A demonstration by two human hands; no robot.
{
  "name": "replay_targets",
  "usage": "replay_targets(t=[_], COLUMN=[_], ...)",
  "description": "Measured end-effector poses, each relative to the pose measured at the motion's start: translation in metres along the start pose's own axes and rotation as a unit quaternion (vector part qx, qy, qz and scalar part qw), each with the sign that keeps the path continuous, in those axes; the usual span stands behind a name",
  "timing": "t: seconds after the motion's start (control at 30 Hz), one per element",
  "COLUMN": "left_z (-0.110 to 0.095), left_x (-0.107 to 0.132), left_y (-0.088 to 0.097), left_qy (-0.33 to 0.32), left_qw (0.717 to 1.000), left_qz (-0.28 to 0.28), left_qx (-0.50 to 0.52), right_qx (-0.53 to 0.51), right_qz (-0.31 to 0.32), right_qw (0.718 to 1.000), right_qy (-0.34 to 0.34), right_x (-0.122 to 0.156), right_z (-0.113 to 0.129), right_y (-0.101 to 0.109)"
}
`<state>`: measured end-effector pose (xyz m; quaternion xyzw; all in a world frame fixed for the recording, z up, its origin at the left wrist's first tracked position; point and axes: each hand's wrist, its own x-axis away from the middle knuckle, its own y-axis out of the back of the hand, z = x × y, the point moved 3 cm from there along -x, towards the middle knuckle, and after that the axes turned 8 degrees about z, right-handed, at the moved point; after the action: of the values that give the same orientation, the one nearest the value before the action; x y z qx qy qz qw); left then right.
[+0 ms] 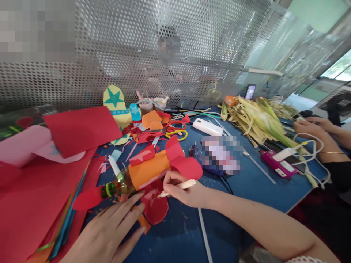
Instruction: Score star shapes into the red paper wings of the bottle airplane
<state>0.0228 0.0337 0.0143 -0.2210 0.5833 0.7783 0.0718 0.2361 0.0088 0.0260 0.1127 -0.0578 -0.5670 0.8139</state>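
Note:
My right hand [182, 188] grips a white marker [188, 184] like a pen, its tip on a rounded red piece [157, 212] with a glossy surface. My left hand [109, 226] lies with fingers stretched out, fingertips at the left edge of that red piece. Just beyond both hands a green bottle [124, 182] rests on its side, wrapped in orange paper [148, 168]. Red paper flaps [182, 160] stick out at its right end, and a red paper shape [87, 199] lies by its neck. A small orange scrap [144, 221] shows near my left fingers.
Red paper sheets [41, 204] cover the left side. Behind the bottle are yellow-handled scissors [179, 136] and paper scraps. A glue gun [195, 153], white case [207, 127], purple power bank [278, 163] and corn husks [255, 120] lie rightward. Another person's hands [315, 129] are at far right.

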Motion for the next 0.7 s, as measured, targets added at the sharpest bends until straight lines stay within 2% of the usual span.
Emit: replay_targets(t=[0.37,0.7], left_z=[0.0020,0.0007], left_x=[0.0010,-0.0006], left_y=[-0.0015,-0.0009], left_qy=[0.021,-0.002], left_qw=[1.000,1.000], left_qz=[0.015,0.009], left_qx=[0.013,-0.017], right_qx=[-0.009,-0.003], right_qz=[0.005,0.001], right_qw=[1.000,1.000], right_qy=[-0.002,-0.002], right_x=[-0.0004,0.0001], right_z=[-0.0022,-0.0019], right_y=[-0.0004,-0.0006])
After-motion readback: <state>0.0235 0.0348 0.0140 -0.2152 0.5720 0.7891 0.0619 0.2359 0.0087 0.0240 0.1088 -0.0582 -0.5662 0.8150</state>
